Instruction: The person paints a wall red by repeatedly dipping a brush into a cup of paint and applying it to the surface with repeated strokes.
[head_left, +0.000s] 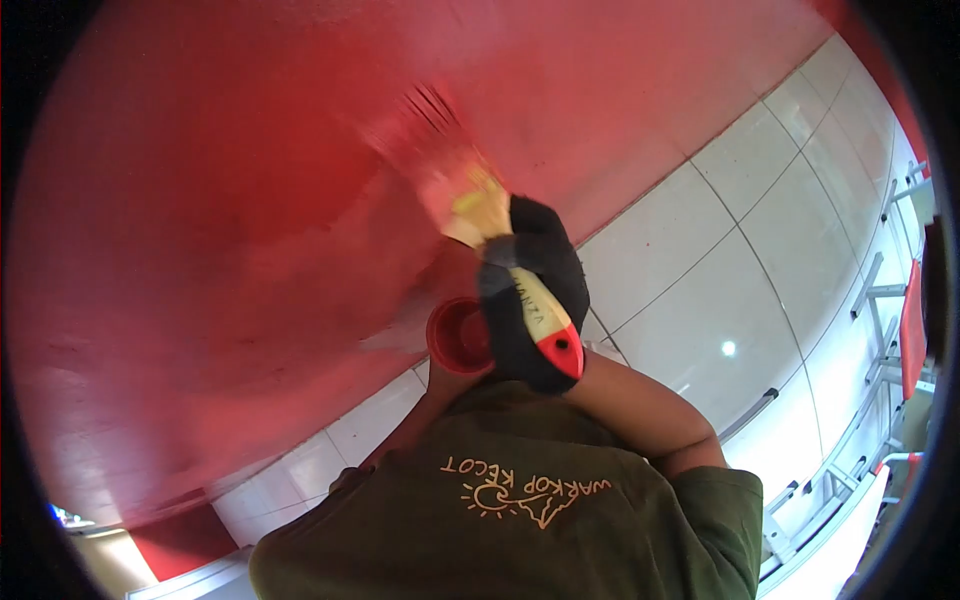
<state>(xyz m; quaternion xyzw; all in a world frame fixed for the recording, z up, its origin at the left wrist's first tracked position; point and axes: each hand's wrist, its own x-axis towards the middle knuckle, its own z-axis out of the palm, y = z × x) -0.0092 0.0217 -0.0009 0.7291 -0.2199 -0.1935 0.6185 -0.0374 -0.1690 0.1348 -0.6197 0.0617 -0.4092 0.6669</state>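
Note:
A dark glove covers my right hand (535,290), which is closed around the handle of a paintbrush (545,315). The brush points up and left, its bristles blurred against the red wall (270,190). Just left of the glove is a red cup (458,335) with its open top toward me. My left hand (450,382) is at the underside of the cup, holding it, its fingers mostly hidden. Wetter, deeper red shows on the wall left of the brush.
White floor tiles (690,250) run along the foot of the wall. Metal-framed furniture (880,290) with a red panel (912,330) stands at the far right. My green shirt (430,520) fills the bottom of the view.

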